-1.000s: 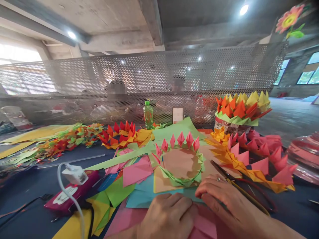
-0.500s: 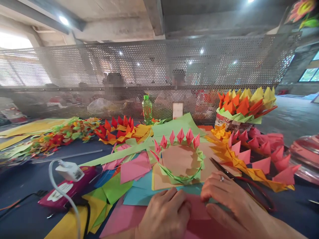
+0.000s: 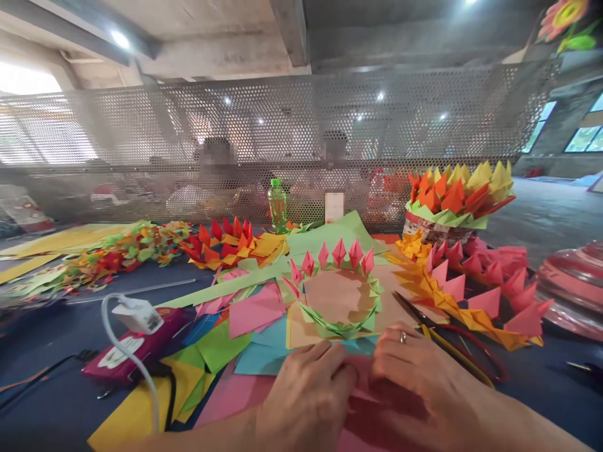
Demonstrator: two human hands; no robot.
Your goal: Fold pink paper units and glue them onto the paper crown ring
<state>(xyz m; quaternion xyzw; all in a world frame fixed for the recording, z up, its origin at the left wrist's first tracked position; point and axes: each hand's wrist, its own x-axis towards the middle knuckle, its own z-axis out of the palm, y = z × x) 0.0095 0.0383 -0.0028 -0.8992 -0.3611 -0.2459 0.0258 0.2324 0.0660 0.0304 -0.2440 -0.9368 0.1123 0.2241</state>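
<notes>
Head view: my left hand (image 3: 308,392) and right hand (image 3: 419,376) curl over pink paper (image 3: 363,371) (can't tell if clamped), and pushing forward could dent the ring (image 3: 330,328).

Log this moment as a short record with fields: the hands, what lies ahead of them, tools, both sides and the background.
hands: left hand and right hand, both at pink paper; exact grip cannot be told
ahead: green paper ring with pink tips
tool: scissors, lying just beyond the right hand
left side: magenta power strip with white plug
right side: orange folded-paper strip bearing pink points
background: green-capped bottle, perforated screen
</notes>
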